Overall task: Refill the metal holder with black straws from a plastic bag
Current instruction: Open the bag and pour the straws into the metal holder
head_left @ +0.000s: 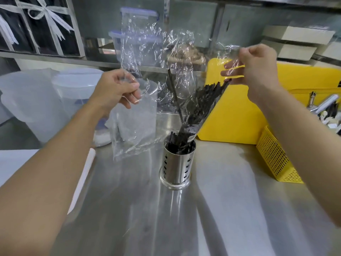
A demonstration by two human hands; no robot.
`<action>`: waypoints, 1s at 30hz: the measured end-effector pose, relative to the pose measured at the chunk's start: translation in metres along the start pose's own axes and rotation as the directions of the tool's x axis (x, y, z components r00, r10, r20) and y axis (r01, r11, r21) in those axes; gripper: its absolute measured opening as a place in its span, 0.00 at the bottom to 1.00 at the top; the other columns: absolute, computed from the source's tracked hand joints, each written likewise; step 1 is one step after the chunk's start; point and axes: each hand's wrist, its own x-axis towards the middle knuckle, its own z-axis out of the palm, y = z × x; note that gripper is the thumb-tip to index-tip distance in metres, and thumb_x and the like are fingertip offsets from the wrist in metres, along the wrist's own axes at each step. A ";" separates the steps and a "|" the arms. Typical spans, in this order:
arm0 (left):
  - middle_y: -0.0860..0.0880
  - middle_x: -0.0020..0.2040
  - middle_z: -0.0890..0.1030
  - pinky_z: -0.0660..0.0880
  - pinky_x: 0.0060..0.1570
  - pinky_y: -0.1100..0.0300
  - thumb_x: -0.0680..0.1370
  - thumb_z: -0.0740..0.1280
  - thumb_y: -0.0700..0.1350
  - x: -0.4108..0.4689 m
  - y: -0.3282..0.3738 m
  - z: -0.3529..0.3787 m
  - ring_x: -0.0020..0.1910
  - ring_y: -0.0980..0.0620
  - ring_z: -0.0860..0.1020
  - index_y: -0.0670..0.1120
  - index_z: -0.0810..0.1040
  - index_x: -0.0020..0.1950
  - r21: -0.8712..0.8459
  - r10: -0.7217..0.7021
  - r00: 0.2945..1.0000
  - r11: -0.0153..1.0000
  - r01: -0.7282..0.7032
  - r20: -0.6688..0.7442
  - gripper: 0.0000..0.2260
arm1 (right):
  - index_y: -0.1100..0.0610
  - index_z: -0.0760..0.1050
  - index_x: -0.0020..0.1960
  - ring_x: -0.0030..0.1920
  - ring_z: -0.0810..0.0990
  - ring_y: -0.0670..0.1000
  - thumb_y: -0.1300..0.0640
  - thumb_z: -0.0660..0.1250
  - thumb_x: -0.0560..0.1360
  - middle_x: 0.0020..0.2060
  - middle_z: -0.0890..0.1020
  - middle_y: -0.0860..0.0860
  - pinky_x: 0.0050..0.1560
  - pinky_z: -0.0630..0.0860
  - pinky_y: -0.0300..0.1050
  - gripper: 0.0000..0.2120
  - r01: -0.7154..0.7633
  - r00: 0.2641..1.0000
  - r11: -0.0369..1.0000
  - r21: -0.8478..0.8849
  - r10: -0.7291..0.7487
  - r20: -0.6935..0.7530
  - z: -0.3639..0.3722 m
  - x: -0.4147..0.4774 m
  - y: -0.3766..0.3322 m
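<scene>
1. My left hand (120, 88) pinches one side of the clear plastic bag (147, 74), and my right hand (252, 71) pinches the other, raised above the steel counter (184, 218).
2. The black straws (201, 104) slant down between my hands, their lower ends already inside the metal holder (176, 166), which stands upright below the bag.
3. To do this well, I judge I should keep the bag's mouth over the holder and lift evenly, so the loose upright straw does not tip out.
</scene>
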 end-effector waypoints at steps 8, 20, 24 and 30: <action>0.54 0.30 0.84 0.78 0.36 0.59 0.75 0.66 0.36 -0.002 -0.027 0.002 0.30 0.56 0.82 0.49 0.74 0.40 -0.010 -0.024 0.997 1.000 0.023 -0.080 0.08 | 0.53 0.64 0.41 0.27 0.79 0.52 0.59 0.54 0.80 0.32 0.79 0.53 0.27 0.76 0.46 0.09 0.033 0.999 0.999 0.016 -0.033 0.003 0.016 -0.001 -0.002; 0.53 0.32 0.83 0.79 0.35 0.60 0.74 0.67 0.36 0.007 0.007 -0.004 0.31 0.57 0.81 0.49 0.75 0.39 -0.015 0.107 0.984 0.994 -0.111 -0.145 0.08 | 0.57 0.65 0.46 0.32 0.77 0.59 0.59 0.54 0.79 0.33 0.76 0.52 0.25 0.77 0.45 0.04 0.120 0.989 0.992 0.037 -0.116 -0.096 0.014 0.009 -0.013; 0.57 0.31 0.84 0.78 0.39 0.60 0.74 0.67 0.35 0.011 0.010 -0.008 0.35 0.57 0.82 0.49 0.75 0.39 0.000 0.096 0.989 0.995 -0.097 -0.113 0.09 | 0.54 0.64 0.41 0.34 0.77 0.61 0.59 0.54 0.79 0.31 0.75 0.51 0.24 0.76 0.44 0.08 0.126 0.987 0.991 0.052 -0.120 -0.111 0.017 0.007 -0.015; 0.57 0.29 0.84 0.78 0.40 0.62 0.73 0.67 0.33 0.011 0.013 0.000 0.33 0.59 0.83 0.47 0.74 0.39 0.032 0.056 0.998 0.998 -0.055 -0.011 0.09 | 0.53 0.64 0.41 0.25 0.77 0.52 0.59 0.53 0.80 0.31 0.76 0.51 0.22 0.74 0.41 0.09 0.107 0.993 0.992 0.065 -0.103 -0.061 0.019 0.003 -0.012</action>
